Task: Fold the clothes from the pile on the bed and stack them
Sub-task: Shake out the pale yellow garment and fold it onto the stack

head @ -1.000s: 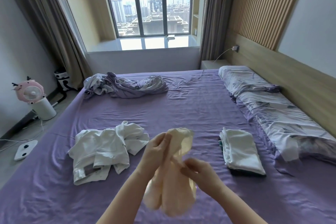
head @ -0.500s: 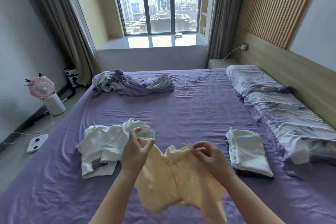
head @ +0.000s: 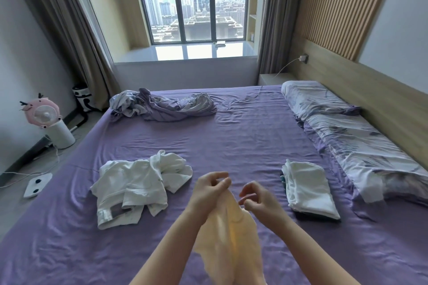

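A pale yellow garment (head: 229,233) hangs bunched over the near part of the purple bed (head: 243,136). My left hand (head: 209,190) grips its top edge. My right hand (head: 260,200) is close beside it with curled fingers, pinching the garment's upper right edge. A loose pile of white clothes (head: 134,187) lies on the bed to the left of my hands. To the right sits a stack of folded clothes (head: 310,190), with a white piece on top and darker ones under it.
A crumpled lilac sheet (head: 162,106) lies at the far side of the bed. Patterned pillows (head: 347,136) run along the wooden headboard on the right. A pink fan (head: 44,113) and a white scale (head: 37,184) stand on the floor at left.
Half a second ago the garment was spread wide between my hands. Now my hands have come close together and risen, and the garment hangs narrow and bunched.
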The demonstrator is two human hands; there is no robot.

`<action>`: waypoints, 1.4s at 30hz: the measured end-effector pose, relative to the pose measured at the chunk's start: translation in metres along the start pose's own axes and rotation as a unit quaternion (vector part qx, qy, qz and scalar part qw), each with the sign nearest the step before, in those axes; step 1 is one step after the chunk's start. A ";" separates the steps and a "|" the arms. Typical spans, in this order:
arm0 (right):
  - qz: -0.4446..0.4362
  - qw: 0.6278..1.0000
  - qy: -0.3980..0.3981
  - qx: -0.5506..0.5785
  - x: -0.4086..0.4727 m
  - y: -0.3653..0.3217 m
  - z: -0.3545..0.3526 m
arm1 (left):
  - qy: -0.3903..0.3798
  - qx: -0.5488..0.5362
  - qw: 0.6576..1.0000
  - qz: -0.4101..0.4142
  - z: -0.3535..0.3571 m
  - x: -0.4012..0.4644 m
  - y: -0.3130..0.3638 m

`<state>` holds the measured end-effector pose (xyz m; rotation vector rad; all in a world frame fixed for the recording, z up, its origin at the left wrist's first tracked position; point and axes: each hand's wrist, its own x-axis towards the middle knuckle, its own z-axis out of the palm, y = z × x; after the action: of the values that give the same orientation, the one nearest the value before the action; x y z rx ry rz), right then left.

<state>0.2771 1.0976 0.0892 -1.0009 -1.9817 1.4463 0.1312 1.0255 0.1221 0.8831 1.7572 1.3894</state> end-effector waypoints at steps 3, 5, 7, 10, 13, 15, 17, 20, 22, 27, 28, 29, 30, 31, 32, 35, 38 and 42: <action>-0.004 0.996 -0.090 -0.019 -0.009 0.012 0.005 | -0.013 -0.111 0.994 -0.019 -0.001 0.005 0.017; 0.007 0.991 -0.128 -0.050 -0.015 0.020 0.016 | -0.038 -0.155 0.987 -0.018 -0.001 0.007 0.027; 0.002 0.995 -0.081 -0.065 -0.016 0.027 0.025 | -0.039 -0.187 0.981 -0.019 -0.003 0.008 0.035; 0.013 1.000 -0.016 -0.003 -0.011 0.022 0.029 | 0.024 -0.077 0.997 0.013 -0.012 0.012 0.035; 0.040 0.993 0.004 0.110 -0.002 0.003 0.027 | 0.088 0.289 0.949 0.093 -0.022 0.009 0.013; 0.063 0.983 0.026 0.168 0.008 -0.010 0.025 | 0.119 0.303 0.934 0.149 -0.021 -0.004 -0.002; 0.092 0.970 0.040 0.222 0.018 -0.022 0.022 | 0.084 0.258 0.951 0.150 -0.015 -0.019 -0.016; 0.114 0.950 0.022 0.290 0.027 -0.037 0.018 | 0.004 0.229 0.973 0.041 0.001 -0.028 -0.035; 0.114 0.940 0.005 0.322 0.029 -0.041 0.016 | 0.028 0.153 0.988 -0.005 0.008 -0.023 -0.042; 0.069 0.976 0.001 0.205 0.020 -0.028 0.009 | 0.018 -0.119 0.988 -0.094 0.009 -0.007 -0.024; 0.047 0.986 -0.013 0.156 0.015 -0.021 0.006 | 0.027 -0.148 0.984 -0.099 0.008 -0.005 -0.019; 0.031 0.991 -0.039 0.125 0.008 -0.014 0.004 | 0.037 -0.180 0.977 -0.106 0.006 -0.002 -0.014; 0.025 0.991 -0.072 0.114 0.001 -0.007 0.003 | 0.048 -0.216 0.969 -0.113 0.004 0.001 -0.011; 0.027 0.989 -0.100 0.106 -0.005 0.000 0.002 | 0.058 -0.254 0.958 -0.120 0.002 0.005 -0.008; 0.029 0.989 -0.113 0.086 -0.010 0.005 0.003 | 0.067 -0.291 0.946 -0.128 0.001 0.009 -0.005; 0.009 0.999 -0.052 0.012 -0.015 0.018 0.006 | 0.081 -0.356 0.921 -0.137 -0.005 0.014 -0.001; 0.024 0.999 0.019 0.030 -0.008 0.013 0.006 | 0.118 -0.249 0.954 -0.119 -0.012 0.015 -0.008; 0.026 0.994 0.036 0.095 0.003 -0.009 0.003 | 0.137 0.215 0.963 0.085 -0.019 0.008 -0.016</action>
<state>0.2710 1.0966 0.0973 -1.0114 -1.7409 1.5708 0.1097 1.0199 0.1090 1.1361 2.2972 1.3040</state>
